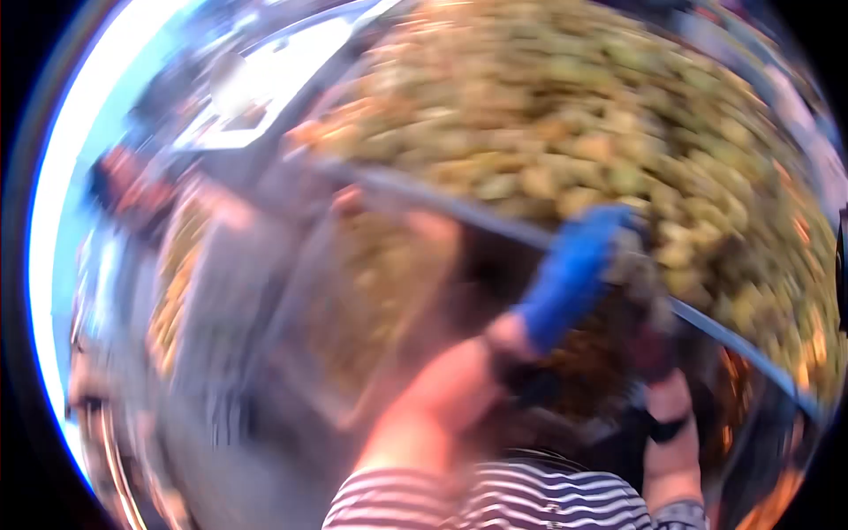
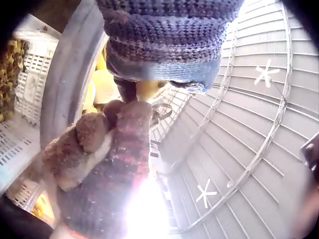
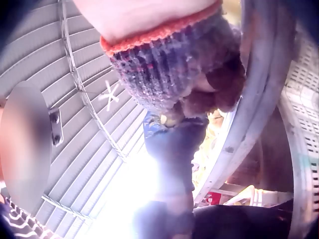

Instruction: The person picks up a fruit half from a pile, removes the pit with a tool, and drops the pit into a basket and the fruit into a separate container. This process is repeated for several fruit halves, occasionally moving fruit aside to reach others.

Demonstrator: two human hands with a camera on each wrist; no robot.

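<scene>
Metal rim (image 1: 495, 221) looked stiff and heavy; both gloved hands, left (image 2: 94, 149) and right (image 3: 214, 94), clenched it near the fruit pile (image 1: 574, 115).

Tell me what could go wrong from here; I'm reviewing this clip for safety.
1. The left hand and right hand, both gloved, grip the grey rim close together on one side, so the container might tilt unevenly.
2. The yellow-green pieces are heaped high, so some could spill over that rim.
</scene>
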